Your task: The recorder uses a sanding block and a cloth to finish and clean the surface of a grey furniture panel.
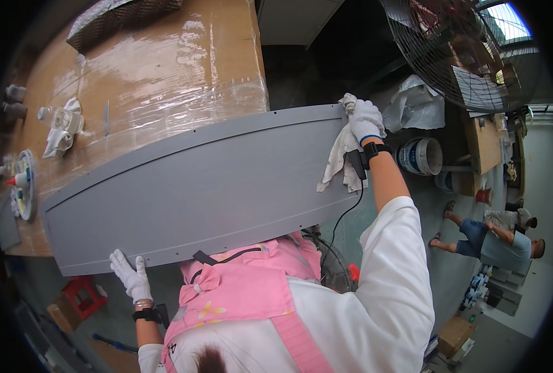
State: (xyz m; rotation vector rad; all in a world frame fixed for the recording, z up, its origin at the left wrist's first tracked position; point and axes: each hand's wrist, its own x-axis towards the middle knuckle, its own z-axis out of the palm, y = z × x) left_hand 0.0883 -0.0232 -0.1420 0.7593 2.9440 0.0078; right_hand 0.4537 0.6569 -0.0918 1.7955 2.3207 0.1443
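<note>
A long grey panel (214, 180) with a raised rim and small holes along its edges lies across the table in front of me. At its far right corner my right hand (366, 118), in a white knit glove, is closed on a whitish rag (337, 159). The rag hangs over the panel's right end, and a bit of it pokes up past the fingers. My left hand (131, 276), also gloved, rests at the near left edge with fingers stretched and thumb apart. Its fingertips touch the panel's rim; the underside of that edge is hidden.
The table (164, 56) is covered in clear plastic film. On its left are a bottle (48, 114) with a crumpled cloth (65, 133) and a round tray (30, 186) of bottles. A large fan (463, 56), a white bucket (420, 155) and two people (500, 242) are at right.
</note>
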